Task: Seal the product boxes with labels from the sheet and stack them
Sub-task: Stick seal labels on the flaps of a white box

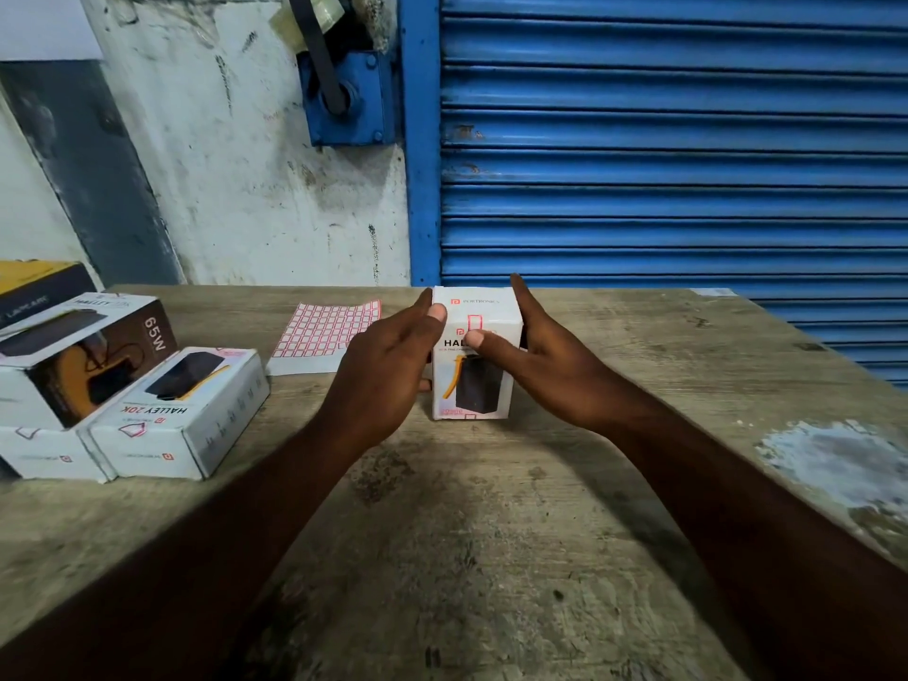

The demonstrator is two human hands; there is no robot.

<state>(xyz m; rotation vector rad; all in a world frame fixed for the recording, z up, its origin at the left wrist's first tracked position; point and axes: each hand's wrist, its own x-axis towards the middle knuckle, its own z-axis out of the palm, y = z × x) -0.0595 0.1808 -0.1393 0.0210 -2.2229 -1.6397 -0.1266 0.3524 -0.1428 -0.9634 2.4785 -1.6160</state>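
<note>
The box [474, 380] stands upright near the far edge of the table [491, 533], gripped by the left hand [388, 366] and right hand [538, 349] (thumb on its label [474, 320]). Open wood lies rightward; label sheet [329, 334] and other boxes [182, 415] crowd the left.

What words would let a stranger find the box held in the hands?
On the wooden table before the blue shutter, look right of the label sheet. The white box stands upright between left hand and right hand; the other boxes lie flat, far left.
</note>
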